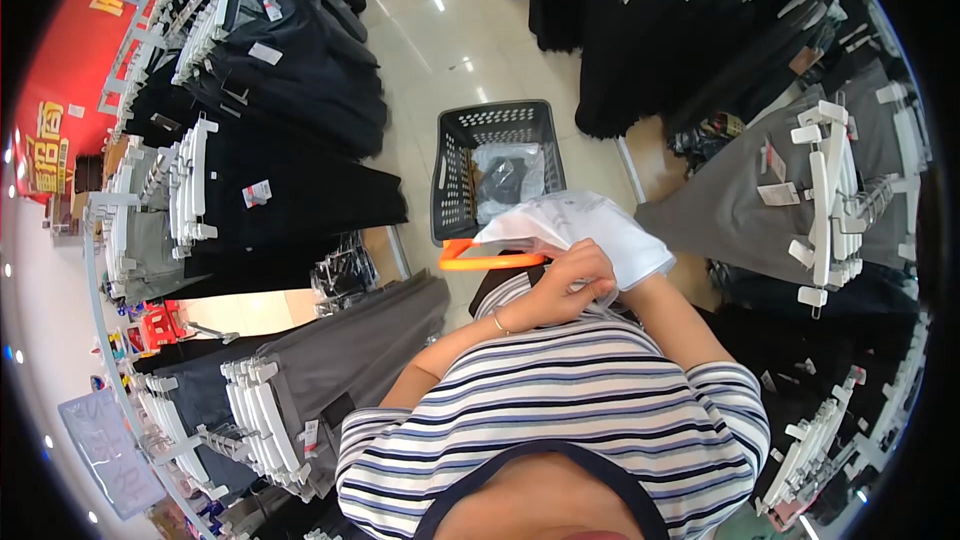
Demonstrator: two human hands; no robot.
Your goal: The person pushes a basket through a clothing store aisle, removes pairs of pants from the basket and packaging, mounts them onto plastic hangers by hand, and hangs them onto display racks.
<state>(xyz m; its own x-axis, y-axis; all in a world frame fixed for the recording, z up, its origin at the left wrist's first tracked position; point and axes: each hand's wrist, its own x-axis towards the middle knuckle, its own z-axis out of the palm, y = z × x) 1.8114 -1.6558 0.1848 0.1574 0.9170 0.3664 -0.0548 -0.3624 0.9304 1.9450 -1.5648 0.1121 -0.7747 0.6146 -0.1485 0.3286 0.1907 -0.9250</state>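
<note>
Aisle floor (410, 70): pale, glossy tile that caught streaks of ceiling light, running between crowded clothing racks.
Left-side racks: black garments (300, 195) and grey ones hung in dense rows from white clip hangers (190, 185), paper tags showing on some.
Wall: a red banner (60, 60) with yellow characters rose behind the left racks.
Right-side racks: smooth grey cloth (700, 175) flared below its hangers, near black pieces with ragged-looking hems.
Basket (450, 180): dark, rigid plastic, rectangular and pierced with holes; its orange handle (495, 263) lay on the wearer's side, and clear-wrapped packets (508, 180) were inside.
White package (610, 240): soft, crinkled, shiny plastic, held before the striped top (560, 380), partly overlapping the basket's near end in view.
Left hand (570, 285): fingers curled, pinching the package's near edge; a thin bracelet (499, 322) circled the wrist.
Right hand (637, 290): mostly hidden by the package, so its grip could not be told.
</note>
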